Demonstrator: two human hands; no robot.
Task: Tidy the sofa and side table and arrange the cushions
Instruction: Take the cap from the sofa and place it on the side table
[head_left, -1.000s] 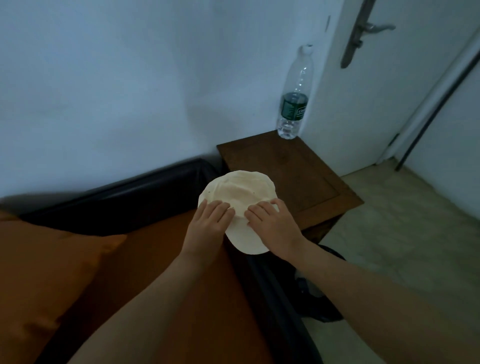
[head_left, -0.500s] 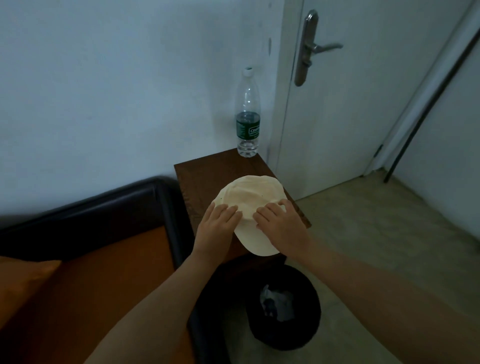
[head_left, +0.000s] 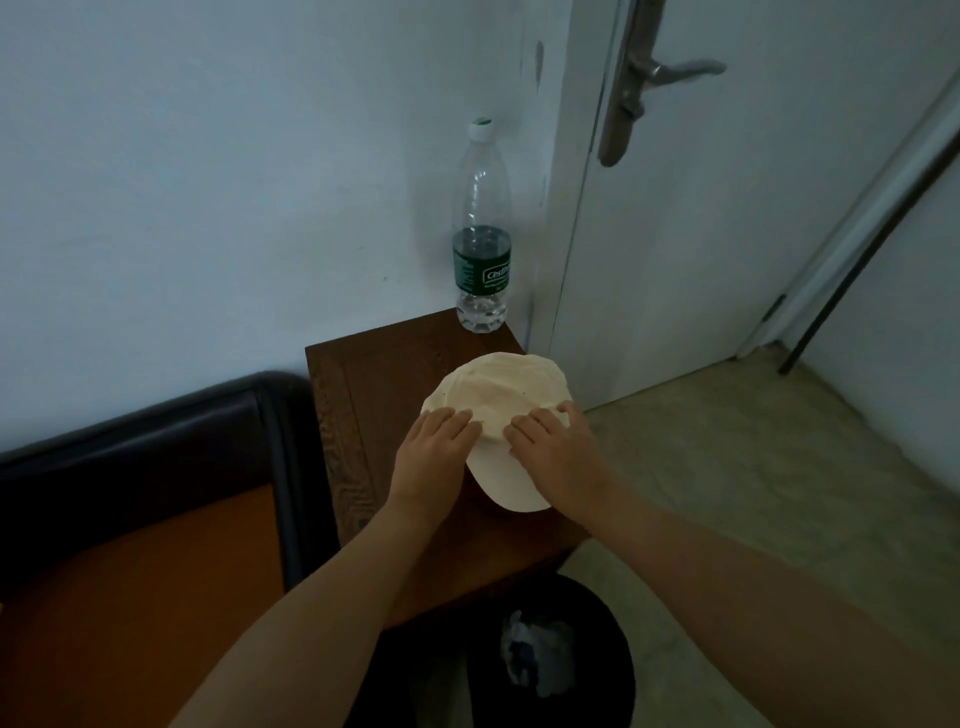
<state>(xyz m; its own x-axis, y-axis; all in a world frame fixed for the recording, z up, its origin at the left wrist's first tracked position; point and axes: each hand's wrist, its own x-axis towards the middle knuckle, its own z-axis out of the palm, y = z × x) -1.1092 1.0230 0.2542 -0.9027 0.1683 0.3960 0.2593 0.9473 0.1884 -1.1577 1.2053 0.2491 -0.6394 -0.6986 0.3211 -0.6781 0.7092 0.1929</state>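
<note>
Cream cap over counter, brim toward 6 o'clock. Left hand at 8, right hand at 4, both flat-fingered on crown; grip underneath unclear.
</note>
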